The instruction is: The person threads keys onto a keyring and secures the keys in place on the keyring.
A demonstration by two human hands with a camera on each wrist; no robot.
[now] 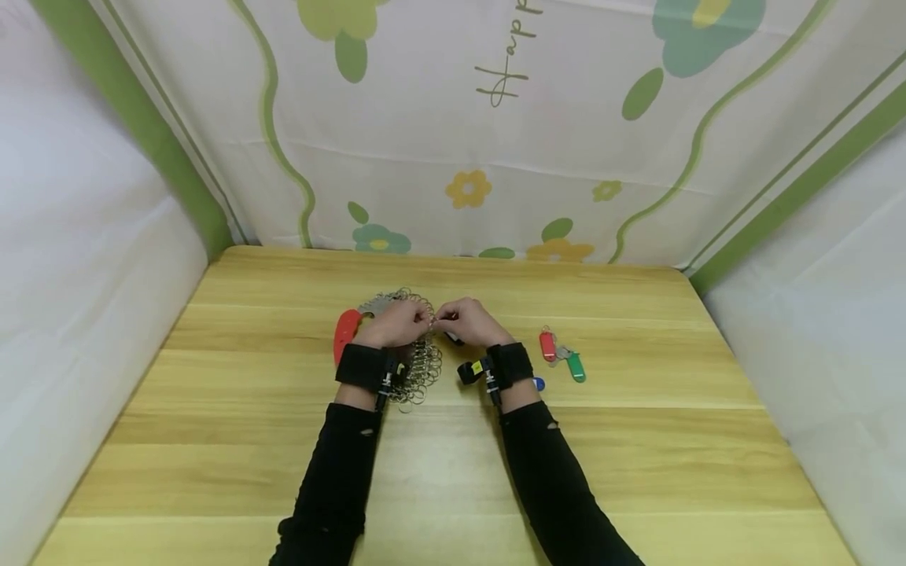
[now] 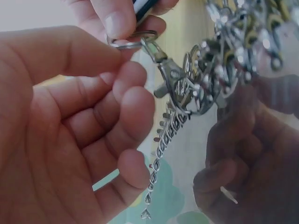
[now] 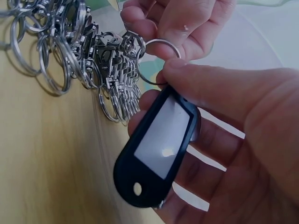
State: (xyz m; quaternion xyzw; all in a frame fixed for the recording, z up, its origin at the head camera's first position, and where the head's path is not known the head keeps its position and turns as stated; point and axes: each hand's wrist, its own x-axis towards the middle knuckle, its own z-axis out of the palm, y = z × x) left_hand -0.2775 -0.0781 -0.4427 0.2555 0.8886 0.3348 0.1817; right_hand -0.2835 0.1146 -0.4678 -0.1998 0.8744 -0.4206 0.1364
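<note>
My left hand [image 1: 399, 323] pinches a metal split ring [image 2: 135, 45] between thumb and forefinger. This ring hangs from a swivel clasp [image 2: 172, 81], one of several set around a shiny metal disc [image 2: 280, 116] with a red handle [image 1: 346, 333]. Opposite it, my right hand [image 1: 473, 322] grips a dark key tag [image 3: 156, 144] with a white label, its thumb at the tag's top beside the ring. In the right wrist view, many clasps and rings [image 3: 119, 79] hang left of the tag. My left hand hides part of the disc in the head view.
Right of my hands lie a red key tag [image 1: 548, 346] and a green key tag [image 1: 576, 367], with keys [image 1: 562, 352] between them. A blue tag [image 1: 539, 384] shows partly behind my right wrist. A patterned cloth [image 1: 425, 126] stands behind the wooden table [image 1: 637, 440].
</note>
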